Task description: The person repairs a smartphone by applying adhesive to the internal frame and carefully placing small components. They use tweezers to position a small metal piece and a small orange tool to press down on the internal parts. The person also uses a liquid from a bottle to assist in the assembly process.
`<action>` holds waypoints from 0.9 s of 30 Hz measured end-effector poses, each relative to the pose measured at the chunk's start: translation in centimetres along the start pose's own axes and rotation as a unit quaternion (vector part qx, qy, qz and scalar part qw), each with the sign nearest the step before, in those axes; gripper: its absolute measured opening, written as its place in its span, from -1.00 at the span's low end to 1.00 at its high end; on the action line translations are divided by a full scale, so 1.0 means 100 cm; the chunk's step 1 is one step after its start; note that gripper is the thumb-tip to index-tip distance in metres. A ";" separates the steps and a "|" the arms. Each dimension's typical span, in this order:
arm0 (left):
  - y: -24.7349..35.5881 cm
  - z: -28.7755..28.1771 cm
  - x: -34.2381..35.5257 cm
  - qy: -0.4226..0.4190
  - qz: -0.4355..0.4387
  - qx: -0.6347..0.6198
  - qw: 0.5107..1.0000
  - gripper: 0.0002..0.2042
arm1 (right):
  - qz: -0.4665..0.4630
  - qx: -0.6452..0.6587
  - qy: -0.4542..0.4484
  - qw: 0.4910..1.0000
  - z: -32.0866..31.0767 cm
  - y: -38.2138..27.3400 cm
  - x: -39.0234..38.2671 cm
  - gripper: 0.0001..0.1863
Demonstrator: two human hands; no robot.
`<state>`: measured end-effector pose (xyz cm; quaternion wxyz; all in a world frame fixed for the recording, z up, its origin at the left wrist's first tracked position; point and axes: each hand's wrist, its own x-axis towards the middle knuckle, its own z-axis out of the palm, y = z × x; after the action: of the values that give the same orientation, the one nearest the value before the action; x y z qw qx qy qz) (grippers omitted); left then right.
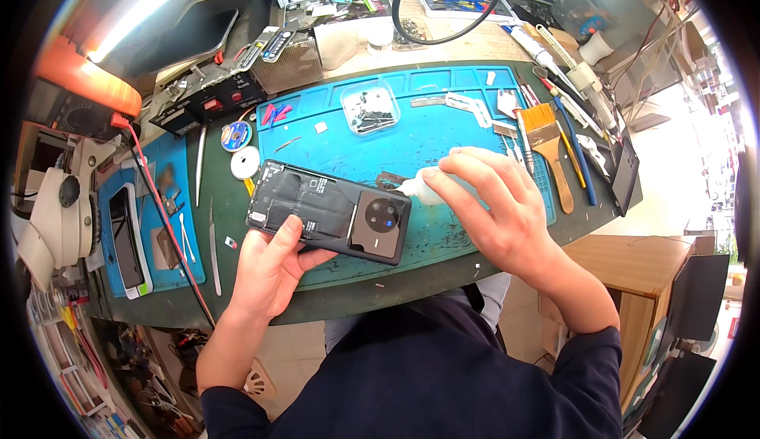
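Blue work mat (317,154) over middle of desk (332,300), far strip divided into compartments. Clear tub (384,128) of small dark parts toward far edge. Flat brush (552,150), orange bristles, wooden handle, near right edge; slim blue tool (582,166) beside it. Left end: smaller blue mat (170,154) bearing white-framed phone (124,229), red cable (162,209) across mat. Blue reel (236,136), white reel (245,163) just left of work mat. Black box (207,100) at far left corner.

Left hand (271,271) gripping, right hand (500,221) pinching.
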<state>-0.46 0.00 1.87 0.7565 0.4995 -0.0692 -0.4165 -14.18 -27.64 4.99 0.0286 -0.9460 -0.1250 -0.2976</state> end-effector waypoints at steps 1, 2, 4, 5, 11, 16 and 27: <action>0.000 0.000 0.000 0.002 -0.001 -0.002 1.000 -0.58 | -0.005 -0.001 -0.004 1.000 -0.001 -0.001 0.002 -0.48; 0.000 0.000 0.000 0.000 -0.001 -0.002 1.000 -0.58 | -0.006 -0.003 -0.005 1.000 -0.001 -0.001 0.002 -0.49; 0.000 -0.001 0.000 -0.004 0.000 -0.001 1.000 -0.58 | -0.009 -0.008 -0.009 1.000 -0.002 -0.002 0.004 -0.49; 0.000 -0.001 0.000 -0.006 -0.001 -0.012 1.000 -0.60 | -0.009 -0.010 -0.011 1.000 -0.003 -0.003 0.004 -0.50; 0.000 -0.002 0.001 -0.014 -0.003 -0.033 0.999 -0.65 | -0.006 -0.018 -0.014 1.000 -0.004 -0.003 0.004 -0.51; 0.001 -0.002 0.000 -0.012 -0.001 -0.036 0.999 -0.66 | 0.019 -0.020 -0.008 1.000 -0.002 -0.003 -0.005 -0.52; -0.002 -0.013 0.003 -0.029 0.007 -0.120 0.992 -0.59 | 0.407 0.330 0.039 0.851 0.028 0.023 0.009 -0.45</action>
<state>0.33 0.70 0.98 0.8113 0.3929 -0.0438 -0.4308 -11.37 -29.32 3.27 0.4629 -0.8346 0.1810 -0.2377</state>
